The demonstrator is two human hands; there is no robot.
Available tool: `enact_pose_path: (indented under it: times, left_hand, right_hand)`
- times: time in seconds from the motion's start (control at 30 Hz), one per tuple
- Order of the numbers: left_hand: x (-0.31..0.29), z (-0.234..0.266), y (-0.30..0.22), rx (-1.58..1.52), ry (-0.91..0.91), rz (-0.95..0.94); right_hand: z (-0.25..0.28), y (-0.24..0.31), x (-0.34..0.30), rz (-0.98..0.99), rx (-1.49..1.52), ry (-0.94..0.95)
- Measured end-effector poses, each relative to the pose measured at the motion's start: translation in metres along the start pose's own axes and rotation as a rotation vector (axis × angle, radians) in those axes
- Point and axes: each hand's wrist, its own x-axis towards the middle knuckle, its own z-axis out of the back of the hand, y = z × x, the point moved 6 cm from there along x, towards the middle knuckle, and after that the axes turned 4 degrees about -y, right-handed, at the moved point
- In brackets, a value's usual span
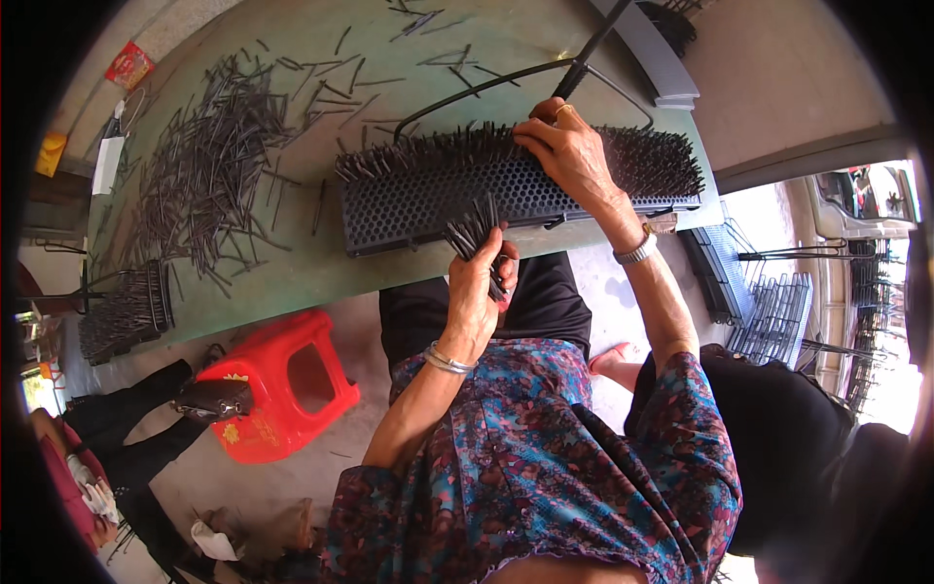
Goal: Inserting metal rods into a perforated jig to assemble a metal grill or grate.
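Note:
A long black perforated board (404, 212) lies along the near edge of the table, with dark thin strips (428, 153) standing upright in the holes of its far side and right end. Closed around a bundle of the same loose dark strips (471, 230) is my left hand (475, 292), just off the board's near edge. My right hand (576, 164) reaches over the board, its fingers pinched at the standing strips; what lies between the fingertips is hidden. Nearer rows of holes on the board show bare.
On the left of the green table (321, 263) spreads a big heap of loose strips (209, 161). A bent black metal frame (477, 90) rises behind the board. Below the table stands a red plastic stool (292, 389), with another person (83, 477) at far left. Racks (773, 316) stand at right.

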Motion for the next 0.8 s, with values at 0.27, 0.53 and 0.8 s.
enact_pose_path:
  times: [0.27,0.53,0.8]
  left_hand:
    - [-0.004,-0.007,-0.003,0.027,-0.028,-0.001]
    - [-0.004,-0.005,-0.002,0.047,-0.026,-0.026]
    - [-0.007,-0.012,-0.003,0.076,-0.016,-0.021]
  right_hand:
    - [-0.002,0.002,0.001,0.011,-0.158,-0.020]
    - [0.000,0.011,-0.012,-0.172,-0.040,-0.045]
    - [-0.024,0.020,-0.054,-0.663,0.780,0.457]
